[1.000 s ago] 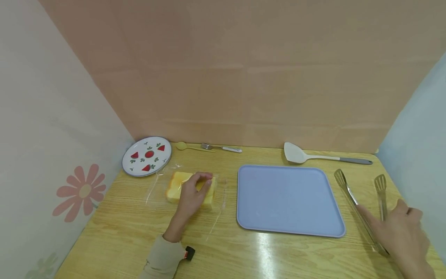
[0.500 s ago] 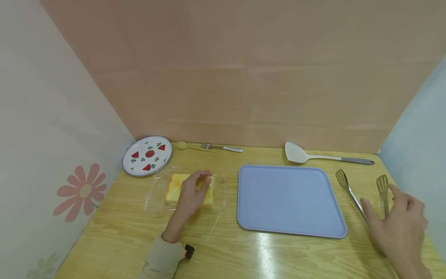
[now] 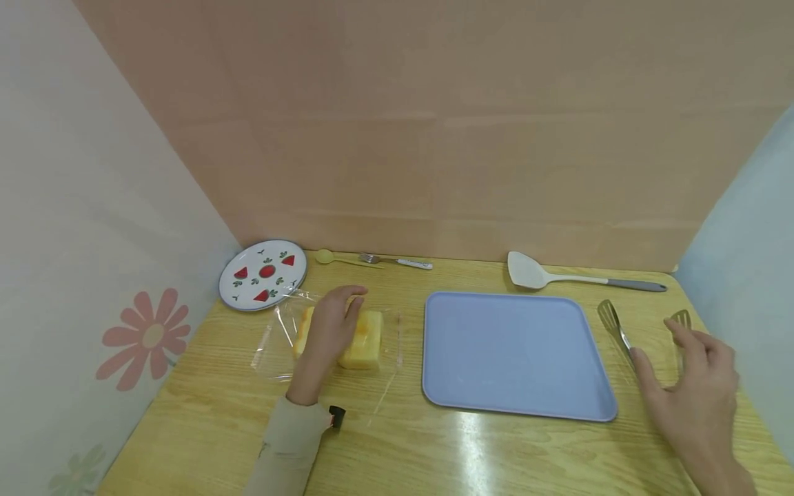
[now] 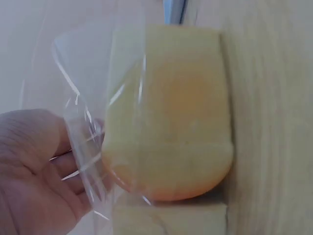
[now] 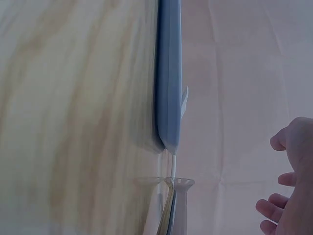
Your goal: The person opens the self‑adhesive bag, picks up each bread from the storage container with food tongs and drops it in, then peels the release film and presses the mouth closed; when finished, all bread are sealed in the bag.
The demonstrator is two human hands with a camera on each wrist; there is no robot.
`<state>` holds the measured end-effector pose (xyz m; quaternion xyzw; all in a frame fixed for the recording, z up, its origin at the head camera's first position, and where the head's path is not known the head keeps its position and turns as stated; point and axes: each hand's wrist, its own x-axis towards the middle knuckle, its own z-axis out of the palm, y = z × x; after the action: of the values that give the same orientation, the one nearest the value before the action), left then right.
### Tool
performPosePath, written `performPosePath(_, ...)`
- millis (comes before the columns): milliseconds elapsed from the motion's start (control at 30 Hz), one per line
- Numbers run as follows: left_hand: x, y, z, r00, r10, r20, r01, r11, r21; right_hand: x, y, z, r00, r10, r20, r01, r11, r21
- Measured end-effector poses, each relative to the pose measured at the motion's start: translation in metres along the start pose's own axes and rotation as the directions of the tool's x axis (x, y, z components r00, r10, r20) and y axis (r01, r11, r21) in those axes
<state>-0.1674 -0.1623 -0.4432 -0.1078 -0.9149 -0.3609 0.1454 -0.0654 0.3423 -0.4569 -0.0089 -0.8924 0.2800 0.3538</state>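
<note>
My left hand (image 3: 327, 327) is over a yellow loaf of bread (image 3: 367, 339) with browned parts on its surface. Clear plastic film (image 3: 273, 353) spreads around the bread. In the left wrist view, loosely bent fingers (image 4: 66, 164) are behind a raised fold of film (image 4: 80, 105), at the side of the bread (image 4: 171, 93). A pair of metal tongs (image 3: 613, 324) lies spread on the right. Above them hovers my right hand (image 3: 695, 386), thumb and fingers apart with nothing between them. It covers most of the tongs. The right wrist view shows its fingers (image 5: 269, 210) loosely bent.
A blue-grey tray (image 3: 515, 358) lies between the hands. Behind it is a white spatula (image 3: 527, 272) with a grey handle. Along the back are a fruit-patterned plate (image 3: 248, 251), a yellow spoon (image 3: 324, 257) and a fork (image 3: 412, 264). Walls enclose the table's back and sides.
My left hand has moved slightly back and left, and the film left of the bread looks more raised. The right hand has let go of the tongs, risen off them and drifted left.
</note>
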Motion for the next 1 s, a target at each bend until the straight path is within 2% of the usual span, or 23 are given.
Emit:
performPosePath(200, 0.008, -0.008, 0.006, 0.996, -0.022, 0.089, 0.016, 0.997, 0.071, 0.0, -0.001, 0.006, 0.997, -0.076, -0.027, 0.077, 0.996, 0.041)
performPosePath(367, 0.011, -0.015, 0.012, 0.981, -0.075, 0.18, 0.063, 0.995, 0.075, 0.0, -0.003, 0.011, 0.988, -0.13, -0.079, 0.134, 0.989, 0.058)
performPosePath(467, 0.011, -0.017, 0.012, 0.973, -0.082, 0.214, 0.065, 0.994, 0.085, 0.0, -0.005, 0.012, 0.986, -0.147, -0.081, 0.153, 0.986, 0.065)
performPosePath(667, 0.01, -0.019, 0.007, 0.966, -0.074, 0.247, 0.052, 0.994, 0.093, 0.0, -0.009, 0.015, 0.984, -0.137, -0.111, 0.147, 0.985, 0.087)
performPosePath(800, 0.009, -0.022, 0.007, 0.964, -0.099, 0.246, 0.084, 0.994, 0.072, -0.001, -0.01, 0.014, 0.989, -0.127, -0.075, 0.133, 0.989, 0.073)
performPosePath(1000, 0.008, -0.023, 0.007, 0.963, -0.153, 0.221, 0.145, 0.988, 0.053, -0.002, -0.011, 0.015, 0.984, -0.17, -0.046, 0.173, 0.983, 0.055)
